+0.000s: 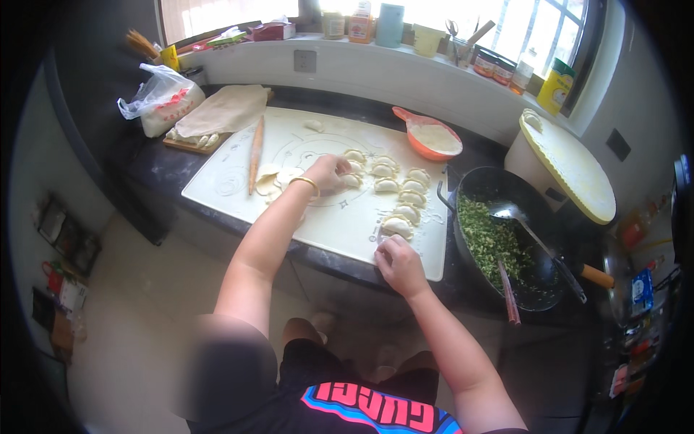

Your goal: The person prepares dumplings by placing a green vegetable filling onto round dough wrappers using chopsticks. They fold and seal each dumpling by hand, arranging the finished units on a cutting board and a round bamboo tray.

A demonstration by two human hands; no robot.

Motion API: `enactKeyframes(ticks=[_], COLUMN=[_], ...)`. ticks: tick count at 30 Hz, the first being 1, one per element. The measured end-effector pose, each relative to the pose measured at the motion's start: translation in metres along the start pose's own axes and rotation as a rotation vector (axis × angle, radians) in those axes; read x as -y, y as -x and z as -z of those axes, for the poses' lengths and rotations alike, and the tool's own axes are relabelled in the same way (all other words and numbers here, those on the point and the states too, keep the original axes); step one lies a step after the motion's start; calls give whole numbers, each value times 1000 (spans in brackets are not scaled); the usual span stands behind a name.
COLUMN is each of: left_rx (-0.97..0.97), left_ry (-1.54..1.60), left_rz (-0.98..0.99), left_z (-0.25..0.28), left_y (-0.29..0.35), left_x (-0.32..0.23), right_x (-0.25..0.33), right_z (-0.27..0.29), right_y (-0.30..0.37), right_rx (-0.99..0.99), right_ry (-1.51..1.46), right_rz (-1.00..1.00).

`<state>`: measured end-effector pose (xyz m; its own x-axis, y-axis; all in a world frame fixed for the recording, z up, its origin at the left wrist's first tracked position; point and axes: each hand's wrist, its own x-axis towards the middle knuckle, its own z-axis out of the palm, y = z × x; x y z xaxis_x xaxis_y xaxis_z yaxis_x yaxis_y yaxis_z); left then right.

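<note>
Under a bright window (542, 25), a dark desk (155, 160) carries a white mat (340, 239). On the mat's right half, dumplings (386, 186) lie in short rows in front of us. Our left hand (329, 173) reaches to the leftmost row, fingers bent close together at the dumplings there; we cannot tell whether they pinch one. Our right hand (400, 265) is at the mat's near edge, fingers curled in, just below the nearest dumpling; we cannot tell whether it grips anything. Round dough pieces (269, 181) lie left of our left hand, with a rolling pin (256, 155) beside them. Right of the mat stands a dark pan (546, 271) of chopped green filling (486, 228), with a metal spoon (510, 211) and chopsticks (507, 293) in it. An orange scoop (441, 150) of white powder (434, 136) sits by the far right corner.
</note>
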<state>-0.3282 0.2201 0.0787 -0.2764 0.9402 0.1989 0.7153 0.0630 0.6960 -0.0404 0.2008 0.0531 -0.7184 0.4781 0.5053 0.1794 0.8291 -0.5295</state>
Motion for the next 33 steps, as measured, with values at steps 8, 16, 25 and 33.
enactKeyframes(ticks=[8, 16, 25, 33], left_rx=[-30, -13, -103, -327], left_ry=[-233, -223, -59, 719], left_rz=[131, 236, 366, 201], left_z=[72, 59, 57, 28], left_y=[40, 61, 63, 92], left_x=[49, 26, 19, -32], right_x=[1, 1, 1, 0], right_z=[1, 2, 2, 5], right_y=[-1, 0, 2, 5], right_rx=[-4, 0, -31, -76], right_ry=[0, 2, 11, 17], right_rz=[9, 0, 27, -15])
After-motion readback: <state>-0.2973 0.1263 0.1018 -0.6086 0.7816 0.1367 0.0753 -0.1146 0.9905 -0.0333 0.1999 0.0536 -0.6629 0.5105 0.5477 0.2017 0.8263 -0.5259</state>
